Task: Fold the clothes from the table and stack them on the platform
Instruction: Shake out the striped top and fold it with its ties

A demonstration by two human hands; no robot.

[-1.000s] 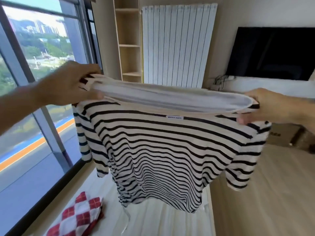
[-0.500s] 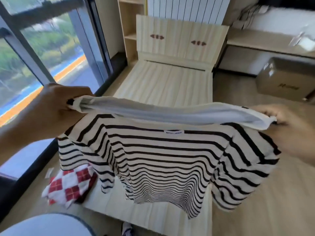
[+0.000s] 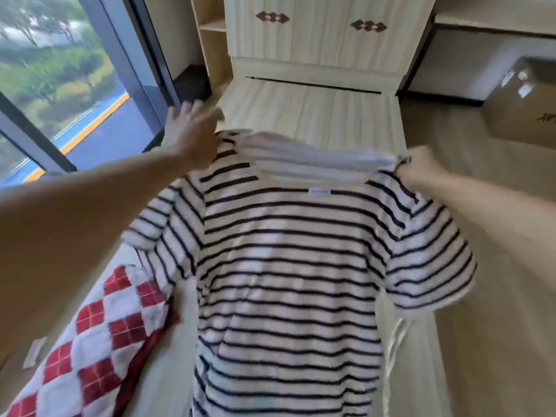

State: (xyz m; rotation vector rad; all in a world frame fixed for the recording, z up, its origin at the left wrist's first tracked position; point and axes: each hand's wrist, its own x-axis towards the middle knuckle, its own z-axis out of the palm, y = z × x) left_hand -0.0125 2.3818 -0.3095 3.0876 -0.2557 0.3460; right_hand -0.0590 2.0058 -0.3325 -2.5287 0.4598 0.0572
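A black-and-white striped shirt [image 3: 288, 266] lies spread down the pale wooden platform [image 3: 316, 115], collar end away from me and still lifted. My right hand [image 3: 418, 168] grips its right shoulder seam. At the left shoulder, my left hand [image 3: 192, 130] is blurred, with its fingers spread straight just beside the collar edge. A red-and-white diamond-patterned garment [image 3: 99, 341] lies on the platform at the lower left, partly under the shirt's left sleeve.
A wooden headboard panel [image 3: 316, 31] with two dark diamond ornaments rises at the platform's far end. Large windows [image 3: 60, 85] run along the left. A cardboard box [image 3: 523, 103] stands on the wood floor at the right. A white drawstring [image 3: 394, 344] trails by the shirt's right side.
The shirt has come down from hanging in the air onto the platform. My view tilted downward. My left hand's fingers went from gripping the shoulder to spread straight.
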